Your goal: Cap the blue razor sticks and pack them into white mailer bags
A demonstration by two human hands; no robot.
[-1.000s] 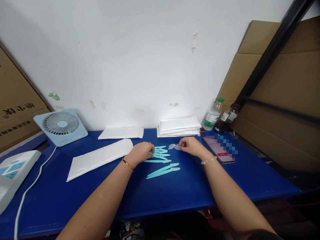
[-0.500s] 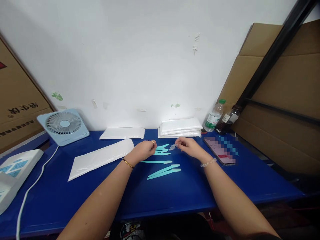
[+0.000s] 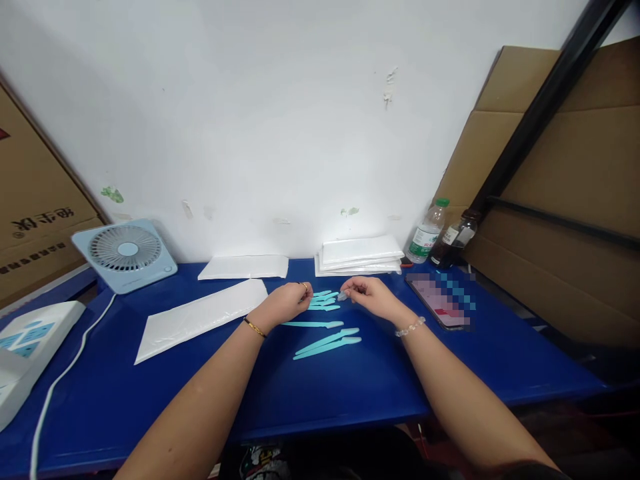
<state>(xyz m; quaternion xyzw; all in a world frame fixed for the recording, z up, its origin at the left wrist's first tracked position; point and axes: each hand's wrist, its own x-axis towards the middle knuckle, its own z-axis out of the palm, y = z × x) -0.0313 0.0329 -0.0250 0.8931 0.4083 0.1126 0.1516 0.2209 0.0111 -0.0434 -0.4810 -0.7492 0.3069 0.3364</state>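
Observation:
Several slim teal plastic sticks (image 3: pixel 325 301) lie on the blue table (image 3: pixel 350 387). My left hand (image 3: pixel 285 303) is closed, its fingertips pinching the near end of one teal stick in the pile. My right hand (image 3: pixel 367 295) is closed in a pinch on a small clear plastic cap (image 3: pixel 343 295), held right at the tip of that stick. One more teal stick (image 3: pixel 313 325) and a pair of teal sticks (image 3: pixel 327 343) lie loose nearer to me.
White mailer bags lie at the left (image 3: pixel 200 317), at the back (image 3: pixel 244 267) and in a stack (image 3: pixel 360 255). A small fan (image 3: pixel 125 253) and a white device (image 3: pixel 25 347) are at far left. A phone (image 3: pixel 439 301) and two bottles (image 3: pixel 443 233) stand right, by cardboard.
My right hand has moved left with the clear cap, bringing it to the tip of the stick that my left hand lifted slightly from the pile.

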